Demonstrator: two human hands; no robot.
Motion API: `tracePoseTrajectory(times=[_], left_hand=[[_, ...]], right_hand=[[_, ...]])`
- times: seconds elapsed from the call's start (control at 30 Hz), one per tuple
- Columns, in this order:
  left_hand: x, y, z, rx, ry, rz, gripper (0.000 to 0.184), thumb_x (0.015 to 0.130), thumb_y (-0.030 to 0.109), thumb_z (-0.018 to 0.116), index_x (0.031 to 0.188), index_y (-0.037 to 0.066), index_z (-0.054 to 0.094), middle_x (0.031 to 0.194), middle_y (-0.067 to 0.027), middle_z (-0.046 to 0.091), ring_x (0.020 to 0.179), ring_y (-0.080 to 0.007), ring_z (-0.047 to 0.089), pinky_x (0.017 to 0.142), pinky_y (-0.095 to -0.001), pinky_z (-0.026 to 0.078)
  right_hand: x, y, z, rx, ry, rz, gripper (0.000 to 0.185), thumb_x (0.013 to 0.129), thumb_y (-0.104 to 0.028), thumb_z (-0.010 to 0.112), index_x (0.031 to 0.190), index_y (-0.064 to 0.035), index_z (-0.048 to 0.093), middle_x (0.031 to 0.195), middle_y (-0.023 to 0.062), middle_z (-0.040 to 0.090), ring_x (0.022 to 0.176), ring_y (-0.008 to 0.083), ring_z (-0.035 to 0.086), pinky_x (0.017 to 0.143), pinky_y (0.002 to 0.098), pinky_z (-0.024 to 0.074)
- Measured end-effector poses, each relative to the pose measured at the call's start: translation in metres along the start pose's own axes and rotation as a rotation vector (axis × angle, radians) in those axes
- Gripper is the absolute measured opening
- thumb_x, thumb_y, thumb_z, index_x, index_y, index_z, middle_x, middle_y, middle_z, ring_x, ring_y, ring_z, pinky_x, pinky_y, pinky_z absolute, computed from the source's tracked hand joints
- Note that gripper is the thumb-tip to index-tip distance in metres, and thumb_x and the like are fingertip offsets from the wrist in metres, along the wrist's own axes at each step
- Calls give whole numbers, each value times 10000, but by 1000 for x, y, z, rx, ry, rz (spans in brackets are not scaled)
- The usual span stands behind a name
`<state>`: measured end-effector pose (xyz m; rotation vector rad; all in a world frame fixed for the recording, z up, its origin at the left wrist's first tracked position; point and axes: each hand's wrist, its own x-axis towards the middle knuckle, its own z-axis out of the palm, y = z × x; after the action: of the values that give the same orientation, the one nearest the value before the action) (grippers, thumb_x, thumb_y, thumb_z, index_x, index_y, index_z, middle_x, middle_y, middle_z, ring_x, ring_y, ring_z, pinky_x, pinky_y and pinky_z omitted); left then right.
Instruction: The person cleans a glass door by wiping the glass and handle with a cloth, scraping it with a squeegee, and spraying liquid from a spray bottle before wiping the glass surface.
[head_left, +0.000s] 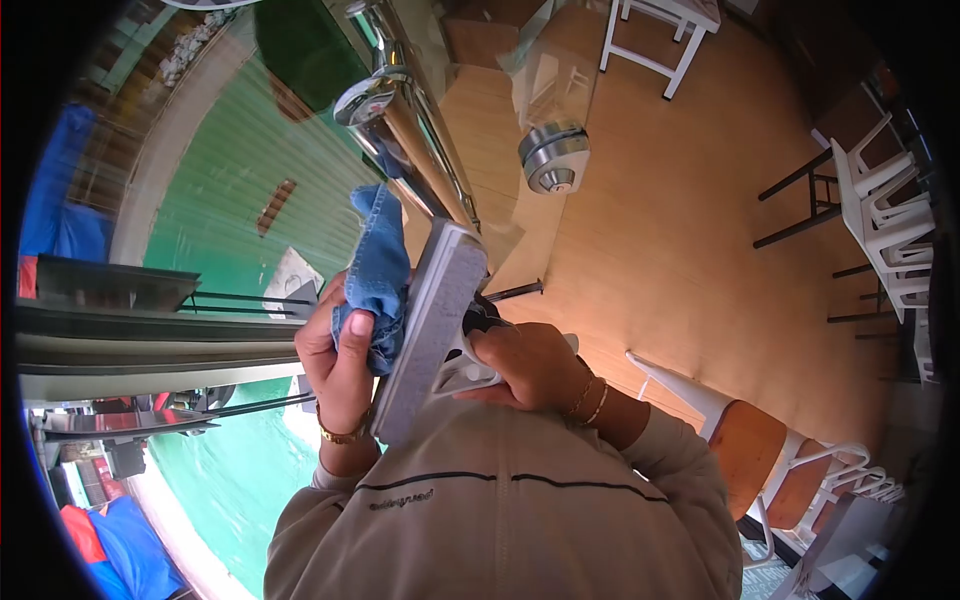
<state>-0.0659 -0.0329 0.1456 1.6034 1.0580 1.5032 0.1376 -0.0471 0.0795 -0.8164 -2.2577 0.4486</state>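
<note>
A crumpled blue denim cloth (pixel 378 265) is bunched in my left hand (pixel 338 370), with the thumb pressed across its lower part. My right hand (pixel 532 365) is closed around the white handle of a window wiper (pixel 432 325). The wiper's long grey pad stands slanted between my two hands, its upper end leaning right. The cloth lies right beside the pad's left edge, and I cannot tell whether it presses on it. The fingers of my left hand behind the cloth are hidden.
Just beyond my hands is a chrome pull handle (pixel 415 140), with a round metal lock (pixel 553 160) on glass to its right. White chairs (pixel 885 215) line the right side, and a wooden-backed chair (pixel 748 450) stands near my right elbow. A door frame edge (pixel 160 350) runs at left.
</note>
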Motion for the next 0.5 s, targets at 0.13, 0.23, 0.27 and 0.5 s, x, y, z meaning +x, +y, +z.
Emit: tracePoseTrajectory(times=[0.13,0.23,0.27,0.5], left_hand=[[-13,30,-9,137,-72,258,339,794,197,655,1000,-72,653,985,-219,633,860,-247,619,767,-331,469],[-25,32,-18,23,-35,195,335,773,234,681,919,-67,665,961,-216,639,803,-241,626,717,-327,480],[-26,30,-22,-12,-53,163,337,765,252,688,887,-61,663,945,-209,643,788,-237,624,707,-326,480],[-36,-14,-42,-376,41,-388,421,833,346,606,925,-65,603,909,-178,646,744,-237,639,662,-321,516]], right_hand=[[5,-3,-13,-51,178,-176,478,746,-451,688,1023,-86,551,629,19,462,528,165,493,455,274,368],[11,-4,-27,-55,198,-203,470,726,-441,708,993,-79,570,630,22,469,526,170,493,458,272,368],[11,0,-35,-77,199,-192,471,720,-439,717,981,-74,576,635,28,483,526,176,499,459,276,374],[32,3,-54,376,529,-36,548,682,-412,783,979,-6,566,677,56,556,538,225,563,454,280,413]])
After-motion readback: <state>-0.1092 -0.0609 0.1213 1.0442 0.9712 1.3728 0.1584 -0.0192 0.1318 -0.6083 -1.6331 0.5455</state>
